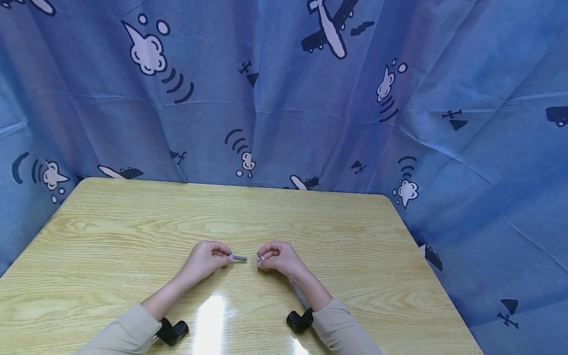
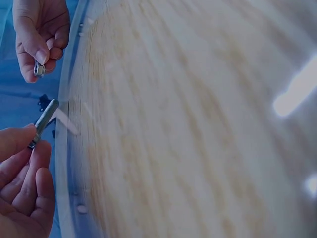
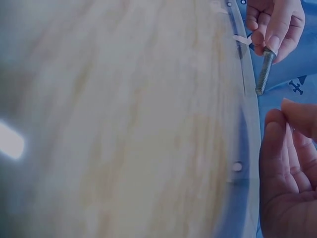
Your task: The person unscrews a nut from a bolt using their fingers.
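My left hand (image 1: 207,259) pinches a silver bolt (image 1: 239,258) by its head end, between thumb and fingertips. The threaded shank (image 2: 47,115) sticks out toward the right hand. A short gap away, my right hand (image 1: 282,259) pinches a small silver nut (image 1: 260,258) between thumb and forefinger, its hole showing in the head view. In the left wrist view the nut (image 2: 39,69) and the bolt's tip are apart. The right wrist view shows the bolt (image 3: 265,73) pointing toward the right fingertips, which hide the nut there.
Both hands are over a wood-grain table (image 1: 133,222) with glossy light reflections near its front. A blue curtain (image 1: 284,98) printed with planes hangs behind the far edge and along the sides. Black wrist cameras sit at the left cuff (image 1: 172,332) and the right cuff (image 1: 300,321).
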A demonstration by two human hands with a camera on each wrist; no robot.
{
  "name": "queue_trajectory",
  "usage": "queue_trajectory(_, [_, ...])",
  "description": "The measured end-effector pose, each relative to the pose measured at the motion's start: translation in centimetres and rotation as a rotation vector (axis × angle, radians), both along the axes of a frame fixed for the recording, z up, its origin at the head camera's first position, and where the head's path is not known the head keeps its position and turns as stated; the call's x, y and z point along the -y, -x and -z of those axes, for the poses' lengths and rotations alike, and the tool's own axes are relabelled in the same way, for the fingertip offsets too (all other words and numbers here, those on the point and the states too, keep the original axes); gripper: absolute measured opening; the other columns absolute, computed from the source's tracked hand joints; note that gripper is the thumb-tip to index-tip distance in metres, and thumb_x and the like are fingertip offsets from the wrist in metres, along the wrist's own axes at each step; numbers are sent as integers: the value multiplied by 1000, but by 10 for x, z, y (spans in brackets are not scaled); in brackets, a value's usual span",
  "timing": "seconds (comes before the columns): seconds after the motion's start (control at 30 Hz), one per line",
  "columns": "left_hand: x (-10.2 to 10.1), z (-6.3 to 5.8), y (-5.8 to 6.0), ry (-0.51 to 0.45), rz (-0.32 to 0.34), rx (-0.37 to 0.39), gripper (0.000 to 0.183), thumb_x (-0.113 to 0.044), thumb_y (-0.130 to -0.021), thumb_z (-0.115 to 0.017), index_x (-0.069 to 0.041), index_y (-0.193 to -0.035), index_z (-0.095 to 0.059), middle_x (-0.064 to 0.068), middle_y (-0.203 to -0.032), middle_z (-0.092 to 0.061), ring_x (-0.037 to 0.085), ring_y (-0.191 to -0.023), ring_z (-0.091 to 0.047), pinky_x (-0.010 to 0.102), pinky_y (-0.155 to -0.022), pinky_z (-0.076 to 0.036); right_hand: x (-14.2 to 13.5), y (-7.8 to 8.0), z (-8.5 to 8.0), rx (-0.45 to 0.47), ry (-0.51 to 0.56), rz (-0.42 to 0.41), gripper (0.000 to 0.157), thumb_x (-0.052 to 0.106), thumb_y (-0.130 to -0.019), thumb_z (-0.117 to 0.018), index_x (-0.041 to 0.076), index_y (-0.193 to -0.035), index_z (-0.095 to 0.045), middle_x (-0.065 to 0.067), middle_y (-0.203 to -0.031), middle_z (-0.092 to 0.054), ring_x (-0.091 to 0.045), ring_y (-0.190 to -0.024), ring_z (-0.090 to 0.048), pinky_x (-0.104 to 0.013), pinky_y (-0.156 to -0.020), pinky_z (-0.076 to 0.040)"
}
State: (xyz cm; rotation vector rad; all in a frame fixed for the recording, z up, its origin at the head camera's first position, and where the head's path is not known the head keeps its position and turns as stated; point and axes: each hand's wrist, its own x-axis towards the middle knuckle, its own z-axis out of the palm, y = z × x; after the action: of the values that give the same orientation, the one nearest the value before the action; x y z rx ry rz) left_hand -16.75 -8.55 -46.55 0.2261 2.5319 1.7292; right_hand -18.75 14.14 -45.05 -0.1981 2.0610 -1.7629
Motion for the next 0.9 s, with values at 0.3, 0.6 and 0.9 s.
queue_trajectory(0.3, [1, -2, -2, 11, 6, 2, 12, -3, -77, -72, 3, -87, -69, 5, -76, -67, 13, -66, -62, 21, -55, -48, 1, 1, 2, 9, -24, 15, 23, -11, -73, -68, -11, -95, -63, -1, -67, -62, -10, -61, -60, -23, -59, -51])
queue_trajectory(0.6, [3, -1, -3, 58, 4, -21, 11, -2, -77, -72, 2, -86, -70, 4, -77, -67, 12, -67, -62, 21, -57, -49, 0, 1, 3, 1, -41, 19, 22, -11, -73, -68, -11, -94, -64, -1, -68, -63, -10, -61, -60, -23, -58, -51])
queue_trajectory(0.9, [4, 0, -3, 96, 20, -53, 8, -1, -76, -72, 1, -84, -70, 4, -75, -67, 11, -66, -62, 21, -58, -49, 4, 2, 4, -1, -59, 28, 25, -13, -72, -69, -12, -96, -64, -2, -68, -62, -9, -62, -61, -22, -58, -51])
